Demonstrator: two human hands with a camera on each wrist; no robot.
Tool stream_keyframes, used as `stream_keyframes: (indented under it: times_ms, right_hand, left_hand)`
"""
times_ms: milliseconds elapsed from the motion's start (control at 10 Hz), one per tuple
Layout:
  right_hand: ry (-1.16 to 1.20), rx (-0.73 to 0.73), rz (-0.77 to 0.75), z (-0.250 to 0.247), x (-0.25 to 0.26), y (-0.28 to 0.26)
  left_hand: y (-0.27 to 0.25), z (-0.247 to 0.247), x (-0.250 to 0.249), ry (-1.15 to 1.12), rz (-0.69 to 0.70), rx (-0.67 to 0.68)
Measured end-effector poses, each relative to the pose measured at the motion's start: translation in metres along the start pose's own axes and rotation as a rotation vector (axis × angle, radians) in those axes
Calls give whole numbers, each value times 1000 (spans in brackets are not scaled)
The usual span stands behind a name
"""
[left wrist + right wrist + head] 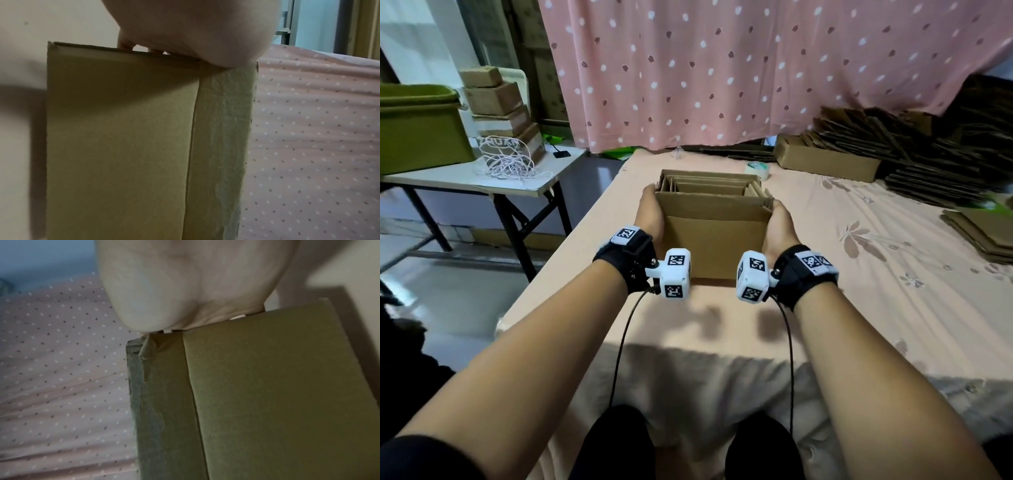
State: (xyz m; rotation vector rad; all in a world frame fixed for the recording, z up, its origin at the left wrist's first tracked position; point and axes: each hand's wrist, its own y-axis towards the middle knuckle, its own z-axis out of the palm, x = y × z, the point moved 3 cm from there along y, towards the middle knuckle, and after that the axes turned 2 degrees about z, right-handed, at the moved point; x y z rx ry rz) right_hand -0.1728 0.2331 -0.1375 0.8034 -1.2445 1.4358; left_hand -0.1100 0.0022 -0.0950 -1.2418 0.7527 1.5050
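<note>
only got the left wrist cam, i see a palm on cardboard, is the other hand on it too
Observer: Yes, the right hand presses the right side of the cardboard box, opposite the left hand.
Operator: box closed on top
Observer: No, it is open, and cardboard pieces stand on edge inside.
Operator: anything behind it
Observer: A tape roll lies on the bed behind its right corner.

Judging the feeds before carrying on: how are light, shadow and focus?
Head view: even light, sharp centre, bowed edges, soft shadows on the peach floral bedsheet in front of the brown cardboard box. Left wrist view: dim, soft, left hand filling the top. Right wrist view: darker, right hand blurred.
</note>
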Motion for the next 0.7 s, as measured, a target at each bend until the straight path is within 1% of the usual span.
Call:
stream_keyframes:
  times_ms: [100, 200, 300, 400, 500, 600, 700]
  right_hand:
    - [1, 50, 26, -7, -27, 3]
    - [13, 15, 99, -8, -42, -19]
    - [-17, 7, 94, 1, -25, -55]
    - [-58, -39, 10, -1, 2, -70]
    - [-198, -103, -203, -10, 27, -61]
    - [-380, -131, -358, -6, 59, -66]
    - [-663, -110, -516, 7, 94, -80]
  left_hand:
    - [-8, -5, 24, 28, -54, 28]
    - [-20, -7, 39, 54, -79, 64]
    - [-16, -7, 33, 83, -35, 58]
    - [-13, -19, 13, 189, 23, -23]
    - [3, -29, -10, 288, 156, -70]
    - [1, -24, -50, 519, 319, -59]
    - [-8, -9, -89, 723, 458, -82]
